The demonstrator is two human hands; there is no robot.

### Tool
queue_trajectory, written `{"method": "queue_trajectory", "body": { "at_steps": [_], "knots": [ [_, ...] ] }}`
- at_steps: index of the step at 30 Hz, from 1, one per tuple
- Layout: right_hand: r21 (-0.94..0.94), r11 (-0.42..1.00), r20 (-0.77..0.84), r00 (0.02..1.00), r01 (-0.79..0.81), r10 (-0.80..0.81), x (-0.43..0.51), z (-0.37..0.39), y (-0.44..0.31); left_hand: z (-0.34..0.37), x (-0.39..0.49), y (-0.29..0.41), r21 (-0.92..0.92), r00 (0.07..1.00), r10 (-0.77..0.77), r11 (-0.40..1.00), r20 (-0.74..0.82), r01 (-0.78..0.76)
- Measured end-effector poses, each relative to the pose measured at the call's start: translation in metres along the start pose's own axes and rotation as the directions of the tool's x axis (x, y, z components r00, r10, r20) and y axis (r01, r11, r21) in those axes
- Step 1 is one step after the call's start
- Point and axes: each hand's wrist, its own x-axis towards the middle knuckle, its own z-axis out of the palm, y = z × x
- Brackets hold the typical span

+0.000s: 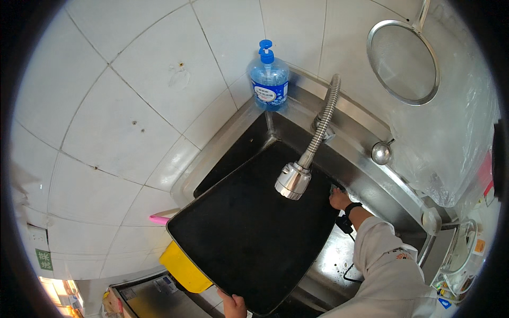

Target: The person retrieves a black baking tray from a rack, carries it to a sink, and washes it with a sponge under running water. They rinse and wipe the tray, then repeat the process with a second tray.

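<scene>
A large black baking tray [254, 234] lies tilted across the stainless steel sink [373, 198], one corner down in the basin. My left hand [232, 305] grips its near rim at the bottom of the view, thumb on top. At the tray's right edge, my right hand [339, 200] presses down on a small greyish scouring pad [334, 188], mostly hidden under the fingers. A dark band circles that wrist. Over the tray hangs the metal spray head [293, 181] of a faucet with a coiled flexible neck [323, 119].
A blue pump bottle of detergent [269, 85] stands at the sink's back corner. On the right wall hang a round mesh strainer [403, 62] and clear plastic sheeting [437, 151]. A yellow container [185, 268] and a pink handle [159, 219] show beyond the tray's left side.
</scene>
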Motion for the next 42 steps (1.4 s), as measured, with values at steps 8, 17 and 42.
{"method": "queue_trajectory", "body": {
  "at_steps": [8,17,42],
  "knots": [
    [0.308,0.939,-0.449,0.894,0.152,0.002,0.044,-0.001,-0.049,-0.005,-0.005,0.005,0.022,0.998,-0.006,1.000,0.066,0.005],
    [-0.171,0.939,-0.072,0.947,0.297,-0.312,0.113,-0.086,-0.128,-0.012,-0.009,0.040,-0.074,0.978,-0.166,0.982,0.128,0.177],
    [-0.693,0.676,-0.003,0.937,0.251,-0.350,0.071,-0.042,-0.023,-0.011,-0.011,0.018,-0.072,0.971,-0.180,0.979,0.155,0.193]
  ]
}}
